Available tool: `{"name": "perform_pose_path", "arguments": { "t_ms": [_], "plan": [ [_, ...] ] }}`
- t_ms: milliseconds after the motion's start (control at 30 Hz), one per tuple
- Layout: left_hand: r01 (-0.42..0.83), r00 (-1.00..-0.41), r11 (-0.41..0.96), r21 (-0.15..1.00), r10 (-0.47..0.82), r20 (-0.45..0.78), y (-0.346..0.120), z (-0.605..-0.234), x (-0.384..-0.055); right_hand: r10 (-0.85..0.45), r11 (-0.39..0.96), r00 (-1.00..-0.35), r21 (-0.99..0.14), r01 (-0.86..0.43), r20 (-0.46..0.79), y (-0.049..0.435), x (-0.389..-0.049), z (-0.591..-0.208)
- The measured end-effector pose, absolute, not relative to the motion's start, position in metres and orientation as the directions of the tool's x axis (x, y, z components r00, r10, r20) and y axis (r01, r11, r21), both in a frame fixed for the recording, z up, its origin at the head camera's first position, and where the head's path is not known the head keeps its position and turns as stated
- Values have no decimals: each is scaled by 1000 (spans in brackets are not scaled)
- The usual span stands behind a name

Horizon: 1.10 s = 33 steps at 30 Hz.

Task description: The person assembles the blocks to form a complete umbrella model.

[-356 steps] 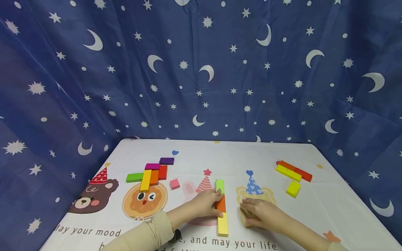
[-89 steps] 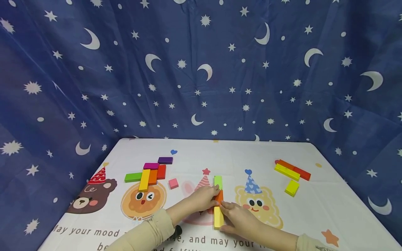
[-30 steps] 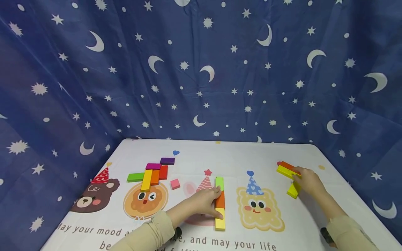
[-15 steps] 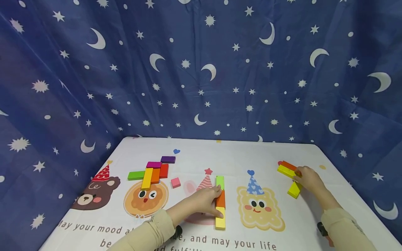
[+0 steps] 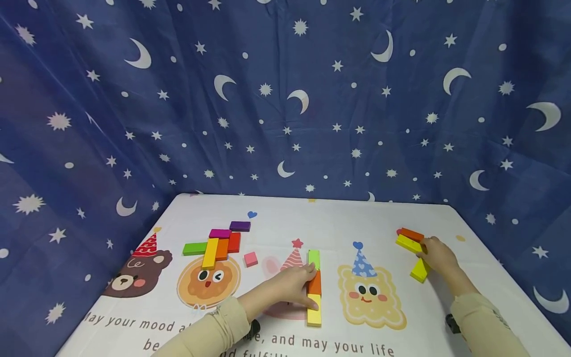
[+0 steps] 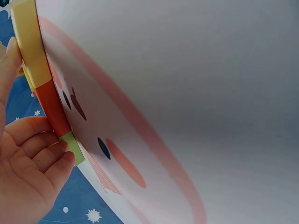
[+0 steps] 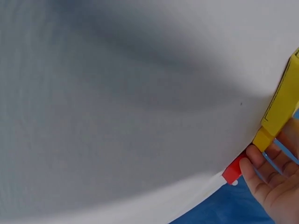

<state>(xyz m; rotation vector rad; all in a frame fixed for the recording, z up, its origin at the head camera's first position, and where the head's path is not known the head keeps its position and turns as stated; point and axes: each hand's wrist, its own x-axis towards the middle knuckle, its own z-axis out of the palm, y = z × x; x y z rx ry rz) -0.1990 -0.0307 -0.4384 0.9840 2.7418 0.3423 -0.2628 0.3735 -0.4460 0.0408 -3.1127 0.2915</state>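
Note:
Near the middle of the table, three flat blocks lie end to end: light green (image 5: pixel 314 258), orange (image 5: pixel 314 283) and yellow (image 5: pixel 314 317). My left hand (image 5: pixel 292 286) spans this row from its left side. The thumb touches the yellow block and the relaxed fingers lie by the orange and green ones. At the right, my right hand (image 5: pixel 440 255) bends over a long yellow block (image 5: pixel 408 243) and an orange-red block (image 5: pixel 411 234). Its fingertips are right at the red end (image 7: pixel 233 170). I cannot tell whether it pinches a block. A yellow block (image 5: pixel 420 270) lies below, partly hidden.
At the left, several blocks lie together: green (image 5: pixel 195 249), yellow (image 5: pixel 210 254), orange (image 5: pixel 222 249), red (image 5: pixel 234 242), magenta (image 5: pixel 220 233) and purple (image 5: pixel 240 226). A small pink block (image 5: pixel 251 259) lies apart. The white printed cloth (image 5: pixel 357 218) meets a blue curtain (image 5: pixel 285 99) behind.
Earlier, my right hand moved from the middle row to the right-hand blocks and has stayed there this last second. My left hand stays at the row, whose three blocks now line up straighter.

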Motion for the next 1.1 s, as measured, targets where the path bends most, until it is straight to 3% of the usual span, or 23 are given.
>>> {"name": "perform_pose_path", "arguments": {
  "t_ms": [433, 1100],
  "plan": [
    [585, -756, 755, 296, 640, -137, -32, -443, -198, -10, 977, -1000, -214, -14, 21, 368, -257, -449],
    [582, -764, 762, 283, 632, -130, -30, -441, -200, -94, 978, -992, -177, -107, 83, 349, -262, -443]
  ]
}}
